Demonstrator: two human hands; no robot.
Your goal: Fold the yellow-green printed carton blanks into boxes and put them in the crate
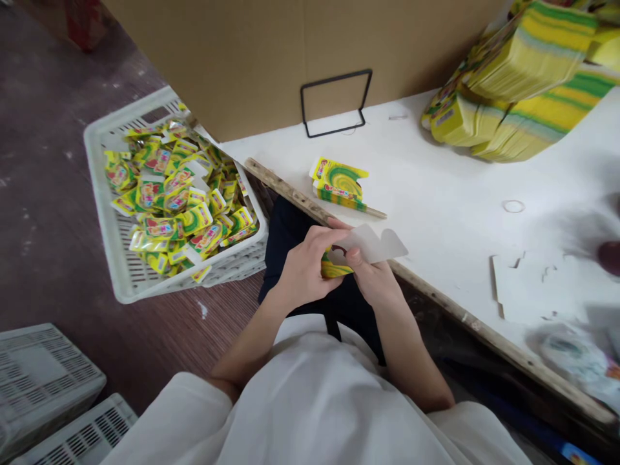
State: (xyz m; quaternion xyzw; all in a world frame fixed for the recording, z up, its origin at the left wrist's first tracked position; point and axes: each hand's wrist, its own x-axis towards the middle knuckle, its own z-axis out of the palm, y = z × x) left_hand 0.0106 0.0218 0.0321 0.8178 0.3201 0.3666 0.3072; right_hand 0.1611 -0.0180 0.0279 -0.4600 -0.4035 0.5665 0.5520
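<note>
My left hand [304, 266] and my right hand [378, 283] meet over my lap at the table's front edge. Both are closed on one small cardboard box [336, 270], printed yellow and green, with its plain white inner flap [375, 244] turned up. The left fingers wrap the printed side. At the other end, my right thumb presses on the white flap. A dark curved shape shows between the hands; I cannot make out what it is. Just beyond them, a few flattened yellow-green cartons [341, 181] lie on the white table [436, 213], a thin stick-like strip [375, 212] beside them.
Left of me stands a white plastic basket [104, 219] heaped with small yellow-green boxes [179, 194]. Stacked carton blanks [533, 58] sit at the back right. A black wire frame [334, 81] leans against a big cardboard box [252, 64]. White card sheets [533, 284] lie at the right.
</note>
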